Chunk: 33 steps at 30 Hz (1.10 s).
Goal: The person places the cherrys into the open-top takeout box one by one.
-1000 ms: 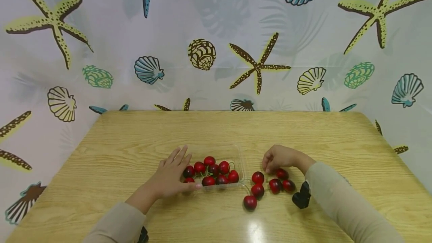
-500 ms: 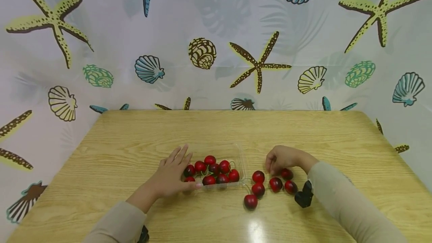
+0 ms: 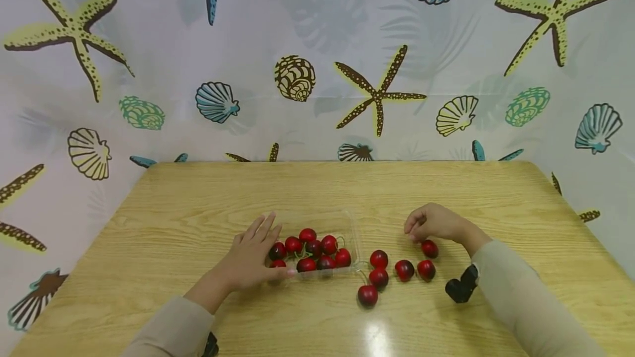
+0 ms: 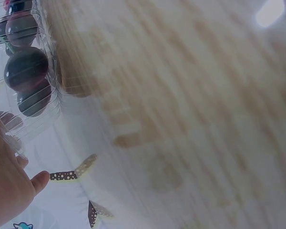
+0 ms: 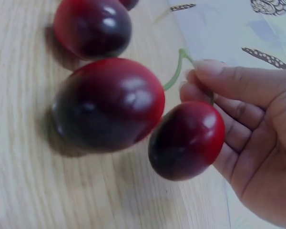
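Observation:
My left hand [image 3: 253, 256] rests on the left end of a clear plastic box [image 3: 355, 236], fingers spread straight and thumb along the front rim. Several red cherries [image 3: 308, 234] lie inside it. In the right wrist view, the thumb and forefinger of my right hand [image 5: 257, 114] pinch green cherry stems [image 5: 182, 53]. A dark red cherry [image 5: 187, 140] hangs just below the fingers, and a larger-looking cherry [image 5: 109, 105] lies beside it with its stem running up to the pinch. From the head view, my right hand [image 3: 439, 223] is close over one cherry [image 3: 429, 248].
Between the box and my right hand, loose cherries [image 3: 379, 278] lie on the wooden table [image 3: 223, 191]. One more cherry [image 3: 404, 270] sits a little to their right. A cloth printed with shells and starfish [image 3: 317, 26] hangs behind the table.
My right hand has moved to the right and slightly away, and the cherry under it has shifted right and back with it. My left hand and the box have stayed in place.

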Tool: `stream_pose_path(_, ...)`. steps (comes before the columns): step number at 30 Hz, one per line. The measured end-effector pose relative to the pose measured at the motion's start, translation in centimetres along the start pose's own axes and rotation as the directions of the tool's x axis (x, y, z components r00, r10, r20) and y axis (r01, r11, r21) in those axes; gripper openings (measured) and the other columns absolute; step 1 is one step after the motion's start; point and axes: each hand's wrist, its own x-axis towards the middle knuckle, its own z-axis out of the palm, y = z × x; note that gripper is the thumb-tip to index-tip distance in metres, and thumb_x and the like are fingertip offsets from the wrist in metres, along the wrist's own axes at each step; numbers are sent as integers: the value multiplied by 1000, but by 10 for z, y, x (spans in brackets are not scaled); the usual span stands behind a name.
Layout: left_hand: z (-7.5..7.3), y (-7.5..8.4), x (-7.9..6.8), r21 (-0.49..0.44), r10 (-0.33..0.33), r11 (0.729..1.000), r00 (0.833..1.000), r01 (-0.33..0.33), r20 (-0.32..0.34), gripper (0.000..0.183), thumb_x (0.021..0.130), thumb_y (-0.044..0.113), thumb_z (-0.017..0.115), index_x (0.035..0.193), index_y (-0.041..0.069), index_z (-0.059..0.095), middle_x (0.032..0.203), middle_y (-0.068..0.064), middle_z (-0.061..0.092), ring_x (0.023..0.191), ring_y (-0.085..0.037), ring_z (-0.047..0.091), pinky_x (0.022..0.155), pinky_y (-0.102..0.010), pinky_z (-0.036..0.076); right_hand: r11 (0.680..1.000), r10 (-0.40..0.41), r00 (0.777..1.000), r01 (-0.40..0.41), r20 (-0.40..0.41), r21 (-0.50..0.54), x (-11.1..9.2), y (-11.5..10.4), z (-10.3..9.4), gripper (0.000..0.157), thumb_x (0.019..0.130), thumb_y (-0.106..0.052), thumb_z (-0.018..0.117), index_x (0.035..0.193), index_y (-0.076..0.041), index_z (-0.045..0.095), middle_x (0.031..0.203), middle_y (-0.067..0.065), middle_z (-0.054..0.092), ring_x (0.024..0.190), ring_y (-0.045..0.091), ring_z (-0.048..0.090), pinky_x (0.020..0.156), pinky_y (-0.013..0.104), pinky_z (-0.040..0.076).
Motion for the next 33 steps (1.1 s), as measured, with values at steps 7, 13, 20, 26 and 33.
stream_pose_path(7, 0, 1, -1, -14, -3, 1000, 1000, 3, -1, 98, 69, 70, 46, 136, 3, 23, 143, -10, 2, 129, -30, 0, 91, -60, 12, 999, 9, 993, -3, -121, 48, -8, 1, -8, 22, 78, -6, 61, 91, 11, 57, 75, 7, 61, 72, 21, 59, 68, 33, 47)
stream_pose_path(13, 2, -2, -1, 10, -4, 1000, 1000, 4, -1, 99, 68, 73, 42, 136, 3, 23, 144, -11, 2, 129, -30, 0, 91, -60, 13, 997, 22, 974, -3, -228, 82, -12, -1, -11, 24, 80, -8, 61, 94, 11, 56, 76, 7, 59, 75, 22, 59, 70, 33, 46)
stream_pose_path(20, 2, -1, -1, 2, -3, 1000, 1000, 3, -5, 100, 67, 74, 41, 136, 4, 24, 143, -11, 3, 129, -30, 1, 91, -61, 13, 987, 28, 945, 25, -326, 159, -15, -3, -8, 29, 80, -9, 61, 97, 13, 53, 77, 5, 61, 75, 21, 59, 69, 31, 46)
stream_pose_path(26, 2, -1, -1, 0, -4, 1000, 1000, 4, -1, 100, 67, 74, 41, 136, 4, 23, 144, -11, 2, 129, -30, 0, 91, -60, 13, 975, 36, 915, 57, -402, 217, -13, -8, -1, 29, 81, -8, 59, 98, 14, 52, 80, 3, 63, 74, 11, 60, 71, 26, 46)
stream_pose_path(33, 2, 0, 0, 6, 3, 1000, 1000, -3, -2, 99, 68, 73, 42, 136, 3, 23, 144, -10, 2, 129, -30, 0, 91, -60, 12, 944, 35, 881, 127, -472, 306, -8, -15, 7, 24, 80, -8, 61, 94, 12, 54, 77, -1, 61, 72, 11, 60, 70, 28, 47)
